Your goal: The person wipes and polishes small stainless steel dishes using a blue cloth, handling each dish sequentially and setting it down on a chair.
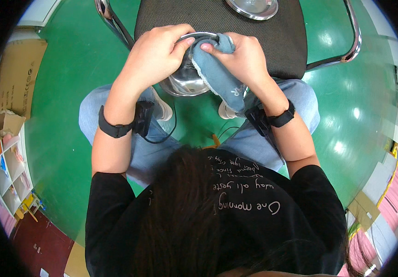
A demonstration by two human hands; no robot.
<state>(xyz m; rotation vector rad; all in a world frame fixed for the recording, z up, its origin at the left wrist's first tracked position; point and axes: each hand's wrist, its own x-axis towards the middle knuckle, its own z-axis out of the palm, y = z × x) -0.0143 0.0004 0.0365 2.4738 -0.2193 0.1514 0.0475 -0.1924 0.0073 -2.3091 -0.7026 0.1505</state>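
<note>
Tilted over the chair's front edge is a shiny round metal bowl [185, 84], its inside partly in view. My left hand [156, 51] grips the bowl's left rim, thumb inside and fingers over the edge. A blue-grey cloth [218, 69] with a pale lacy border hangs over the right side of the rim. With my right hand [245, 56] I pinch the cloth against that rim, thumb on top. The cloth's lower end droops below the bowl, and its upper part lies bunched inside. The fingers behind the rim are hidden.
A black mesh chair seat [180, 14] with chrome arms faces me. On it rests a round, silver, lid-like piece [254, 8]. Straps with dark devices sit on both forearms, with a cable [175, 127] looping by my knees. A cardboard box [21, 78] and shelf [9, 171] stand left.
</note>
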